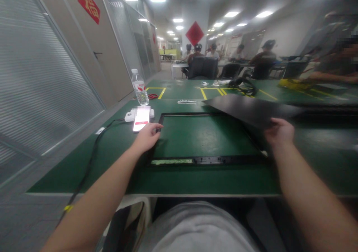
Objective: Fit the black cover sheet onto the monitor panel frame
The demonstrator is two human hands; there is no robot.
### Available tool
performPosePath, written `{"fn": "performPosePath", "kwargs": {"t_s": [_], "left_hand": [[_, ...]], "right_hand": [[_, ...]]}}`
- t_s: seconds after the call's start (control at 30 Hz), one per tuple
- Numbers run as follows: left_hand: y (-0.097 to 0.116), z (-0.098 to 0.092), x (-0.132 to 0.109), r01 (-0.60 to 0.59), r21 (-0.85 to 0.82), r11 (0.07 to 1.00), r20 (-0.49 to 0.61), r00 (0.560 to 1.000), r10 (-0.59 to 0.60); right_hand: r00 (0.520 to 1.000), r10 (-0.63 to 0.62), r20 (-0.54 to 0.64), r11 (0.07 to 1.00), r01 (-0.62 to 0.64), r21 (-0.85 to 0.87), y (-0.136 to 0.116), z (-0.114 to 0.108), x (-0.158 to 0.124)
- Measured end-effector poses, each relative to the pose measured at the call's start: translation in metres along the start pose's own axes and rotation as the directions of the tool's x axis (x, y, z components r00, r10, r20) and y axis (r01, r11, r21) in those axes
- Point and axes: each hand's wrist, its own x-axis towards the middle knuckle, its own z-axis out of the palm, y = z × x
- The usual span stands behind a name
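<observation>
A thin black rectangular frame (pixel 223 160) lies flat on the green table, with a pale green strip (pixel 172 162) along its near bar. My left hand (pixel 148 135) is closed on the frame's left side bar, fingers and thumb together. Over on the right, my right hand (pixel 281 132) pinches the near edge of a thin dark panel (pixel 246 108). The panel is tilted above the frame's right part and covers its far right corner. Motion blurs the panel's right end.
A lit phone (pixel 141 118) rests against a white power strip (pixel 129 116) with a black cable. Behind it stands a water bottle (pixel 140 88), near red-handled scissors (pixel 152 96). Small white pieces (pixel 187 101) lie beyond the frame. Another person's arm (pixel 332 76) is at the far right.
</observation>
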Motion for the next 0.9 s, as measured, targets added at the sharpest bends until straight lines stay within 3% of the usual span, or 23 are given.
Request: {"fn": "performPosePath", "kwargs": {"t_s": [0.1,0.17,0.3,0.4,0.47,0.6,0.77,0.9], "left_hand": [[0.002,0.003,0.0,0.089,-0.172,0.981,-0.026,0.995,-0.095],[0.006,0.004,-0.001,0.164,-0.366,0.916,-0.021,0.983,-0.185],[0.018,0.001,-0.001,0.262,-0.767,0.586,0.082,0.946,-0.315],[0.024,-0.007,-0.002,0.351,-0.877,0.329,0.222,0.902,-0.37],[0.027,-0.013,-0.002,0.402,-0.879,0.256,0.297,0.882,-0.366],[0.032,-0.018,-0.004,0.431,-0.859,0.277,0.326,0.877,-0.353],[0.03,-0.022,-0.004,0.331,-0.893,0.306,0.22,0.913,-0.343],[0.022,-0.028,-0.002,0.271,-0.928,0.257,0.141,0.892,-0.429]], "right_hand": [[0.998,-0.024,0.065,0.999,0.021,0.046,0.002,0.002,-0.006],[0.995,-0.019,0.093,0.997,0.012,0.073,0.004,0.0,-0.005],[0.99,0.069,0.126,0.998,-0.07,0.005,0.004,-0.002,-0.002],[0.981,0.105,0.164,0.988,-0.085,-0.127,0.003,-0.001,-0.008],[0.952,0.137,0.273,0.98,-0.09,-0.179,0.004,-0.001,-0.013],[0.89,0.219,0.4,0.957,-0.115,-0.266,0.007,-0.001,-0.014],[0.858,0.311,0.409,0.895,-0.12,-0.429,0.01,-0.004,-0.013],[0.8,0.435,0.414,0.813,-0.151,-0.563,0.015,-0.006,-0.012]]}}
